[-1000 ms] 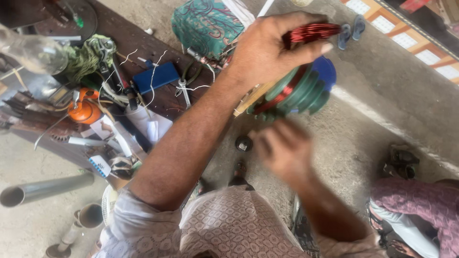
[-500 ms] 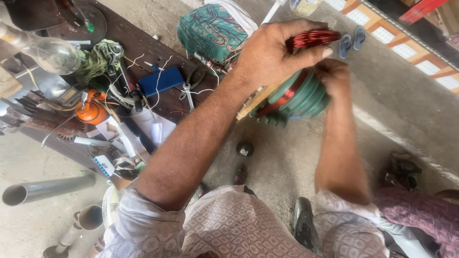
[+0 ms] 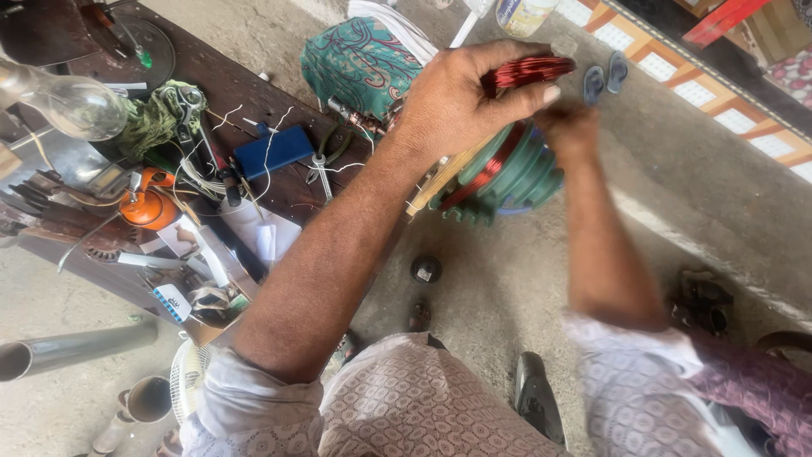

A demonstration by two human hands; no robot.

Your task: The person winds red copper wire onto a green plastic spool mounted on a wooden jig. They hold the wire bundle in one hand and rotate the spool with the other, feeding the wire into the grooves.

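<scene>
Currently, the left hand [image 3: 461,97] pinches a red enamelled copper wire coil [image 3: 526,70] above the green stepped plastic winding former [image 3: 512,173]. The right hand [image 3: 568,127] is blurred; its grip cannot be told. Loose turns could slip and tangle.

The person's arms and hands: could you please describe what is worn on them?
Both forearms are bare. The left hand and the motion-blurred right hand show no gloves; no rings or watch can be made out. The sleeves are rolled to about the elbow, of a pale shirt with a small repeating brownish print.
</scene>
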